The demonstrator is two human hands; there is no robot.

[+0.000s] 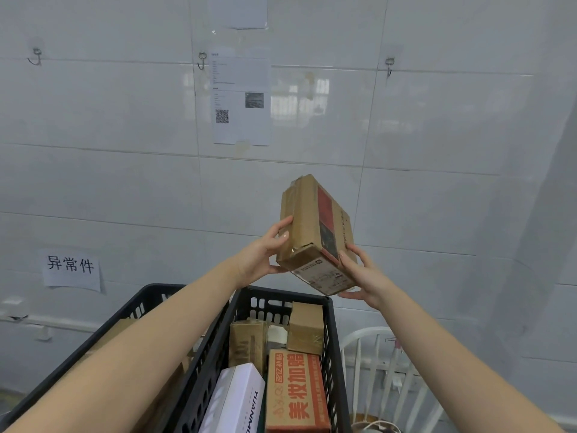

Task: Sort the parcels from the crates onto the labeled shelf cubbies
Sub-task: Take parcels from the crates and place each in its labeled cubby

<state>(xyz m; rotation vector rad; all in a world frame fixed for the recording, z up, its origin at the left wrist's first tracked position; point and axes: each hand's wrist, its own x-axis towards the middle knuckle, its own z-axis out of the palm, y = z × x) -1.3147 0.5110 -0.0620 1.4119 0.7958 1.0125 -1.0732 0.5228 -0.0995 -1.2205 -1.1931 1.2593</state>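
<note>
I hold a brown cardboard parcel [315, 229] with a red and black printed side up in front of the tiled wall, above the crates. My left hand [265, 248] grips its left edge and my right hand [362, 276] cups its lower right corner, by the shipping label. Below stands a black plastic crate [334, 335] with several parcels: an orange-printed carton [296, 392], a white box [234, 401] and two plain brown boxes [306, 326]. A second black crate [137, 303] sits to its left, largely hidden by my left forearm. No shelf cubbies are in view.
A white tiled wall fills the view, with a printed sheet bearing a QR code [242, 98], three metal hooks [202, 59] and a paper sign with Chinese characters [71, 270]. A white spindle-back chair [384, 376] stands right of the crates.
</note>
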